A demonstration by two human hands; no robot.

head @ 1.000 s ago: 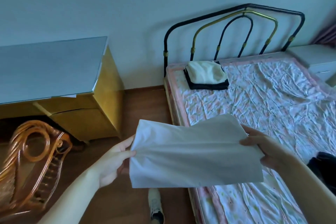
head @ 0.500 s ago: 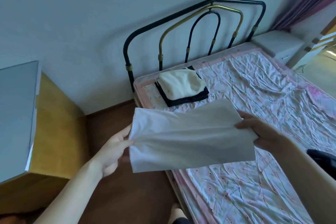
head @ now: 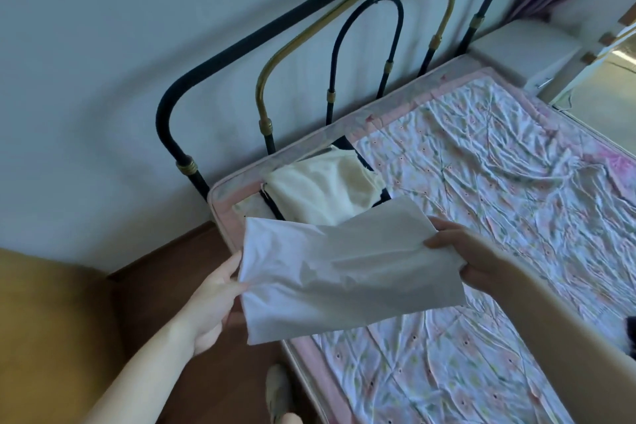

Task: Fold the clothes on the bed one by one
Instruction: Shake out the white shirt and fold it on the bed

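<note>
- The white garment (head: 347,272), already folded to a flat rectangle, hangs in the air above the bed's left edge, near the headboard corner of the bed (head: 499,217).
- The left hand (head: 213,299) pinches the garment's left edge, thumb on top and fingers beneath; this grip keeps the fold layers from sliding apart.
- The right hand (head: 478,258) holds the right edge, fingers curled round it; support at both ends keeps the panel taut and level.
- The folded stack (head: 320,193), a cream piece over a dark one, lies at the headboard corner, just beyond the garment; it likely marks where finished items go.
- A dark garment (head: 631,334) lies at the bed's right edge, probably not yet folded.
- The metal headboard (head: 330,55) closes off the far end of the bed.
</note>
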